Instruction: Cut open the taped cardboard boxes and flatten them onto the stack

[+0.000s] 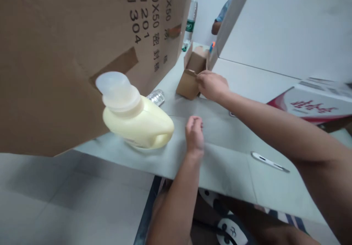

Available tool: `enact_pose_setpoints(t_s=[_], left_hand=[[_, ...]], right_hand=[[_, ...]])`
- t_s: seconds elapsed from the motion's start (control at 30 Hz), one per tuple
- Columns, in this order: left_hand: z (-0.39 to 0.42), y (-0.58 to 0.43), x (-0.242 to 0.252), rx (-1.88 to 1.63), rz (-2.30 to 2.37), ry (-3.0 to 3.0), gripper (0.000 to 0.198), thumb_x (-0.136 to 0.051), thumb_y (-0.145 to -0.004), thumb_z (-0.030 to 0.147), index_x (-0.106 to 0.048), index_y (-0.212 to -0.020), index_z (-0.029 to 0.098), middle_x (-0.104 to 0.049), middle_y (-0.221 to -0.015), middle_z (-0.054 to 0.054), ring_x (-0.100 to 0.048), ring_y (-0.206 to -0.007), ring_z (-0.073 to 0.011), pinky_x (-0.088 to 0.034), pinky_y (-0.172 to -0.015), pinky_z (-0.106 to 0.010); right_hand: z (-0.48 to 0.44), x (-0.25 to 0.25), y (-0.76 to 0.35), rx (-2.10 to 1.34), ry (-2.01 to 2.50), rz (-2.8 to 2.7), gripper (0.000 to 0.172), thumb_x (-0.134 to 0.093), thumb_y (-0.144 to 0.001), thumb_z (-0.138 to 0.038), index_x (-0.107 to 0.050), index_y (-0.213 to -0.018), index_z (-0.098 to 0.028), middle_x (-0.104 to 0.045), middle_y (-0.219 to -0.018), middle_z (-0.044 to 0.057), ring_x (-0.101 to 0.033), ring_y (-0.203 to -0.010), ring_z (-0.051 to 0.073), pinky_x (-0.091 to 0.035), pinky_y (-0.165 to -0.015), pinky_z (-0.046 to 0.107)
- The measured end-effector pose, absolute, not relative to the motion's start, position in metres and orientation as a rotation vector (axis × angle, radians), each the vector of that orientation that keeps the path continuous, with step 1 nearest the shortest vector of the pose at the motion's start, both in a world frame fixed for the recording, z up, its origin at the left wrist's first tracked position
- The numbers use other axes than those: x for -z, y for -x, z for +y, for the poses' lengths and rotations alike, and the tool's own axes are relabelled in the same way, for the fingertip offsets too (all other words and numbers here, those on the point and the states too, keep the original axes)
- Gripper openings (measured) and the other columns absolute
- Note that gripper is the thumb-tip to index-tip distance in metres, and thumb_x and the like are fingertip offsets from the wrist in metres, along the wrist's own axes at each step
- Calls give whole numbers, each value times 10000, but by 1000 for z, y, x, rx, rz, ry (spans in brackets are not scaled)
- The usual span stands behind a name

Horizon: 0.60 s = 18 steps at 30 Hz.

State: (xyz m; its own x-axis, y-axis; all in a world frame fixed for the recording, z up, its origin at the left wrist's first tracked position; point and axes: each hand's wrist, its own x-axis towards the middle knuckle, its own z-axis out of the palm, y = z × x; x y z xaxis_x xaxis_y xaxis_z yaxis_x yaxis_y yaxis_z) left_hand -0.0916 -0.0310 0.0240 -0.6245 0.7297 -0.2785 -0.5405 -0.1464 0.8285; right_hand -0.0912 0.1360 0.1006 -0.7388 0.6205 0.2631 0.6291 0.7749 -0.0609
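My right hand [213,85] reaches across the table and pinches the near edge of a small open cardboard box [187,84]. The box stands with its flaps up. Closer to me, my left hand [194,135] is over the table with its fingers curled in, and no object shows in it. To its left stands a pale yellow jug [137,124] with a translucent cap, apart from the hand. Beyond the jug, part of a clear plastic bottle [156,97] lies on the table.
A large printed carton [82,54] fills the left side. Behind it stands a tall water bottle [190,23]. A white knife-like tool [269,161] lies at right, near a red and white carton [313,102]. White panels rise behind. Another person's arm [216,26] shows at the back.
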Motion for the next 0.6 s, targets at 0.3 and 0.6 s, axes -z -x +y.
enact_pose_setpoints(t_s=[0.3, 0.6], left_hand=[[-40, 73, -25, -2319, 1696, -353, 159, -503, -865, 259, -495, -1023, 251, -500, -1183, -56, -456, -1220, -207, -323, -1101, -336], [1, 73, -5, -1979, 1075, -767, 415, -577, -871, 548, -666, -1142, 246, -700, -1250, -68, -577, -1300, -229, -404, -1106, -339]], right_hand=[[24, -120, -114, -139, 698, -2573, 250, -516, -917, -251, -766, -903, -242, -777, -1078, 64, -756, -860, 222, -603, -685, 340], [-39, -86, -241, -265, 612, -2550, 204, -578, -876, -115, -699, -939, -267, -719, -1256, 104, -708, -608, 141, -517, -457, 266]])
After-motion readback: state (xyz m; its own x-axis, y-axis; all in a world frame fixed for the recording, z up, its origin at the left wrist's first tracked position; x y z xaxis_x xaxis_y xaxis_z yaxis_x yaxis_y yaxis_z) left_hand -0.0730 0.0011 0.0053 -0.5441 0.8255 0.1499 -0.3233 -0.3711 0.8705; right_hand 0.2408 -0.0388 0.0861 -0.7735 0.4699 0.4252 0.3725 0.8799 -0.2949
